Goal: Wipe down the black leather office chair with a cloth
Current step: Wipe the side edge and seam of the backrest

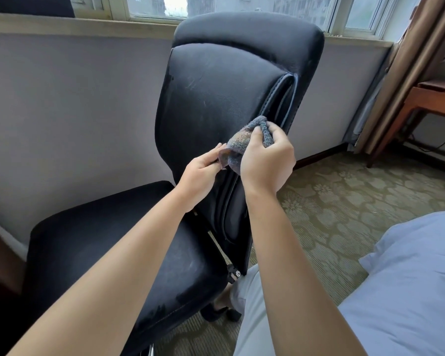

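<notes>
Cloth [244, 140], soft and limp, is bunched in the right hand [266, 160], its corner pinched by the left hand [202, 173], apparently against the chair [216, 98] backrest.

Grey wall [75, 98] below daylit windows [267, 6], patterned carpet [344, 191], brown curtain [409, 73], wooden table [432, 98] at right, pale bedding [409, 291]
</notes>
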`<control>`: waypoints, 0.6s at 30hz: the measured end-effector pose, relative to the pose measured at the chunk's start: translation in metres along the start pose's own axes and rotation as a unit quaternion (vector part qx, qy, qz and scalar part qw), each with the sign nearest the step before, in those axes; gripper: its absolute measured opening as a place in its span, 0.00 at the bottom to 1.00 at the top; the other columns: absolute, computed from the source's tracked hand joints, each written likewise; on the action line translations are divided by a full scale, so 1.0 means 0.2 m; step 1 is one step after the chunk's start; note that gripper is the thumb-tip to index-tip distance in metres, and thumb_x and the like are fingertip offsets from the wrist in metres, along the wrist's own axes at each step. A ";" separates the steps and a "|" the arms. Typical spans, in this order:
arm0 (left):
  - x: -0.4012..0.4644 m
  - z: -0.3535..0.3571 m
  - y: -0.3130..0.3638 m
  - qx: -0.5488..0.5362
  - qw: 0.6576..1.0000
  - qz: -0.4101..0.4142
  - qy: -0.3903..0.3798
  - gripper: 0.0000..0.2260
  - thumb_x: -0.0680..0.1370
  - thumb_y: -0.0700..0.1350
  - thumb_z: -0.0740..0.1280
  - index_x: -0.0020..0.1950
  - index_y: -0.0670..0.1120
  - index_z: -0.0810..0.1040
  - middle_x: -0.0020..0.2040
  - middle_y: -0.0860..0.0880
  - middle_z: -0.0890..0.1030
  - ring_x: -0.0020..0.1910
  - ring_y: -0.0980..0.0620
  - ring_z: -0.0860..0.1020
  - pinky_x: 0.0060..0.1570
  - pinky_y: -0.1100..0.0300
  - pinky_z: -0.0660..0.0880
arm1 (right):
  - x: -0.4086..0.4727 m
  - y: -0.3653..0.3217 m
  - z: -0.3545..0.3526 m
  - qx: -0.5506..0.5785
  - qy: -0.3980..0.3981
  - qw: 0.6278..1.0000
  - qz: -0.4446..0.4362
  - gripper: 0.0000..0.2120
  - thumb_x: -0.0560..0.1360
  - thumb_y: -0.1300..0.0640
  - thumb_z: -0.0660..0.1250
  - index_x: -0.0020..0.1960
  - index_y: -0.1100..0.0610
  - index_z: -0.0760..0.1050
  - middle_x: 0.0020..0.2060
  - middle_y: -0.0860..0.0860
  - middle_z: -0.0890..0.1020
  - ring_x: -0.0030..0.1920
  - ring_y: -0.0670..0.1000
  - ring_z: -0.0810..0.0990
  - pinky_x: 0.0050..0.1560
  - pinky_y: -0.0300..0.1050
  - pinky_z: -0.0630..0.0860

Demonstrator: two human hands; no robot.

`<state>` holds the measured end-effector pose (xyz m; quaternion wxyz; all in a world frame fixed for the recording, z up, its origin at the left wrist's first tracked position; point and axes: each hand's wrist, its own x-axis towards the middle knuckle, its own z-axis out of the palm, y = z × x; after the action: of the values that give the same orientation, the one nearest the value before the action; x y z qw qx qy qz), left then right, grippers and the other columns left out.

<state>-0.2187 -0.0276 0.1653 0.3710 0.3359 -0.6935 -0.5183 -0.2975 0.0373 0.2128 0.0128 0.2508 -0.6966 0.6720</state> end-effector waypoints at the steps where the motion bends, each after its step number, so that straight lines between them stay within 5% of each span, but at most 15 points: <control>1: 0.00 0.00 0.00 -0.005 1.000 0.000 -0.002 0.17 0.81 0.38 0.58 0.69 0.46 0.73 0.71 0.49 0.71 0.72 0.53 0.65 0.70 0.55 0.63 | 0.00 0.01 0.00 -0.017 -0.015 1.000 0.003 0.14 0.78 0.53 0.62 0.63 0.52 0.77 0.58 0.46 0.80 0.57 0.46 0.77 0.45 0.30 0.62; 12: -0.01 0.01 0.03 -0.033 0.999 -0.019 0.017 0.22 0.80 0.35 0.52 0.71 0.48 0.70 0.73 0.53 0.66 0.72 0.57 0.63 0.72 0.51 0.62 | -0.19 0.21 -0.03 -0.098 -0.119 0.987 0.033 0.17 0.79 0.53 0.60 0.66 0.47 0.73 0.58 0.43 0.76 0.57 0.46 0.74 0.44 0.37 0.63; 18: -0.03 0.03 0.05 -0.020 0.999 -0.024 0.025 0.21 0.80 0.38 0.51 0.71 0.49 0.70 0.73 0.55 0.67 0.62 0.63 0.66 0.67 0.55 0.67 | -0.21 0.23 -0.03 -0.068 -0.115 0.991 0.018 0.16 0.78 0.56 0.61 0.64 0.52 0.75 0.57 0.47 0.78 0.57 0.48 0.75 0.43 0.33 0.62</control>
<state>-0.2209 -0.0179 0.1724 0.3826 0.3581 -0.6647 -0.5324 -0.2794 0.0559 0.1553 -0.0623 0.3125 -0.7416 0.5903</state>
